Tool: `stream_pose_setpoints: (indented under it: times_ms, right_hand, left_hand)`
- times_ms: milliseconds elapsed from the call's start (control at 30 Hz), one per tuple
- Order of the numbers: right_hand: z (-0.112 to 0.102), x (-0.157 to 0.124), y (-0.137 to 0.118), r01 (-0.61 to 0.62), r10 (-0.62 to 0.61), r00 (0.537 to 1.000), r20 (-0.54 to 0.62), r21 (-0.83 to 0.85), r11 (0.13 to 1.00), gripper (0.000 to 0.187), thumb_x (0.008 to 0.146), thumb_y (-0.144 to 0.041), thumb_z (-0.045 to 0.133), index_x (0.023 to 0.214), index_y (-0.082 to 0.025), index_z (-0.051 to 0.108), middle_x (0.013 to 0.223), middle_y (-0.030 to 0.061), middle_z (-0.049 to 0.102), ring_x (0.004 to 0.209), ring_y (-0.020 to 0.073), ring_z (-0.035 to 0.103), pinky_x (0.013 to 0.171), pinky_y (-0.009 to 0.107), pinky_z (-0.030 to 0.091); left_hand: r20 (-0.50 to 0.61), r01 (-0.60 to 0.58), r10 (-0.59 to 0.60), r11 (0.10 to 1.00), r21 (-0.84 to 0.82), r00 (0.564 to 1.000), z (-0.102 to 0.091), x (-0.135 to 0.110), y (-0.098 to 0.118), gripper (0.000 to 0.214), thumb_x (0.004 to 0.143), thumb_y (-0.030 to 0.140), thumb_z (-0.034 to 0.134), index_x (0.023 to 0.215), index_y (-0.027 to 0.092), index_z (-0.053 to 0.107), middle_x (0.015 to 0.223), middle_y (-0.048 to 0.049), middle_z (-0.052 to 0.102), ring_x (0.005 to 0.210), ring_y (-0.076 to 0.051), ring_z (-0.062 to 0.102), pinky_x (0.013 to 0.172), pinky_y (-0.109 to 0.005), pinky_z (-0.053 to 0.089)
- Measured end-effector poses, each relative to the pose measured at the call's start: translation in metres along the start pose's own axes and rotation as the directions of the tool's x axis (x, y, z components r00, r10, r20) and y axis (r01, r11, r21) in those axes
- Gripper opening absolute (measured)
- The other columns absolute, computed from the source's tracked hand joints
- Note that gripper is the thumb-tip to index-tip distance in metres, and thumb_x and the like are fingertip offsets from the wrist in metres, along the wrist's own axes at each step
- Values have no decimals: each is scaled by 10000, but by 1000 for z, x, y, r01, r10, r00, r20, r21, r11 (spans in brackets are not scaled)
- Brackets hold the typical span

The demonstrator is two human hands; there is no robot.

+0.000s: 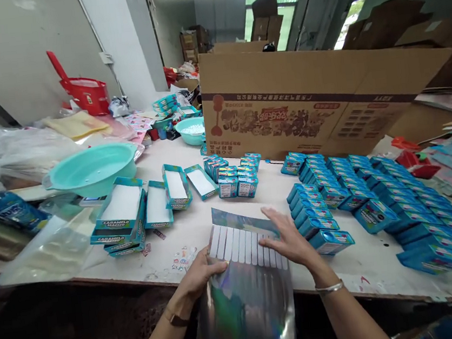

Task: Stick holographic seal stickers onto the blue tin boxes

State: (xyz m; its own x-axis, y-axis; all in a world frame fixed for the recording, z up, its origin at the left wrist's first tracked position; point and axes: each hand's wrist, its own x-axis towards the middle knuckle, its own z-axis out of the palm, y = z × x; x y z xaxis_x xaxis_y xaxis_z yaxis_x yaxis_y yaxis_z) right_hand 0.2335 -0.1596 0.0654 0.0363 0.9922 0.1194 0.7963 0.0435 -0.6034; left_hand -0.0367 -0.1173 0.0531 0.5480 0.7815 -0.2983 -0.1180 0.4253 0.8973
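A shiny silver holographic sheet (257, 302) hangs over the table's front edge, with a row of white round-ended strips (241, 246) across its upper part. My left hand (200, 276) is closed on the sheet's left edge, thumb on top. My right hand (288, 236) lies over the sheet's upper right, its fingers stretched out and apart, thumb at the white strips. To the right of it stand blue packs (330, 240) in rows. Beyond the sheet are smaller groups of blue packs (238, 182).
Open blue display boxes (122, 206) stand at left, some stacked. Behind them is a turquoise basin (93, 165), with a bottle of blue liquid (8, 208) and plastic bags nearby. A large cardboard box (300, 101) rises along the back. A red basket (89, 98) sits far left.
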Motion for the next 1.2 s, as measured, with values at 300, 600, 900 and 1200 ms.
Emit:
stream_pose_setpoints:
  times_ms: [300, 600, 900, 1200]
  right_hand:
    - [5, 37, -35, -252, -205, 705, 678, 511, 822, 604, 906, -700, 479, 1021, -147, 691, 839, 27, 648, 727, 147, 572, 675, 271, 484]
    - [32, 42, -29, -59, -135, 749, 648, 269, 961, 698, 932, -681, 421, 1429, -203, 531, 1413, 150, 545, 1328, 295, 485, 1158, 503, 315]
    - [22, 31, -47, -293, -122, 662, 739, 406, 866, 906, 774, -453, 746, 1548, -265, 315, 1420, 110, 545, 1030, 245, 693, 967, 411, 519]
    - [26, 69, -19, -118, -149, 607, 781, 273, 955, 540, 779, -655, 660, 936, -140, 704, 726, -7, 609, 648, 130, 510, 578, 231, 419]
  left_hand:
    - [9, -7, 7, 997, 73, 1000, -22, -36, 24, 483, 651, 444, 867, 975, 120, 717, 699, -40, 704, 616, -155, 617, 589, -231, 449]
    - [-252, 79, -94, 995, -68, 963, -21, 13, -14, 451, 483, 390, 908, 773, 135, 673, 667, -24, 708, 607, -169, 629, 625, -268, 488]
    - [-140, -72, 67, 997, -30, 988, -23, 7, 15, 492, 624, 395, 878, 988, 138, 671, 885, -64, 747, 771, -201, 688, 735, -292, 538]
    - [-299, -287, 426, 865, 411, 854, -28, 21, 1, 283, 695, 336, 796, 921, 180, 727, 1267, -110, 583, 945, -199, 661, 736, -279, 572]
